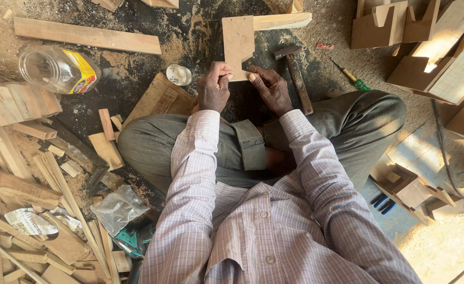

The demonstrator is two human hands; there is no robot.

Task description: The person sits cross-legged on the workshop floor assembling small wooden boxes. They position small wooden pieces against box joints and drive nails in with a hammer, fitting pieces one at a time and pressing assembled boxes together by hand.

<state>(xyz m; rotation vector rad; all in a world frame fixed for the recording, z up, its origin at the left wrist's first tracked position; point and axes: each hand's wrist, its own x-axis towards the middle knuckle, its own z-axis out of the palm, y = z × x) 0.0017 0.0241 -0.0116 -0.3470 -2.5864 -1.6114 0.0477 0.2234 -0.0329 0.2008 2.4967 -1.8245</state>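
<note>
I sit cross-legged on a sawdust-covered floor. A flat, notched piece of board (238, 42) stands in front of me on the dark floor, joined at its top to a pale wooden strip (282, 21). My left hand (214, 88) is closed around the board's lower left edge. My right hand (271, 90) presses against its lower right corner with the fingers bent. A hammer (296, 76) with a wooden handle lies just right of my right hand.
A clear plastic jar (58, 68) lies on its side at left, its lid (179, 74) near my left hand. A long plank (87, 35) lies above. Wood offcuts (27, 189) pile at left. A green-handled screwdriver (352, 76) and wooden assemblies (426, 47) lie right.
</note>
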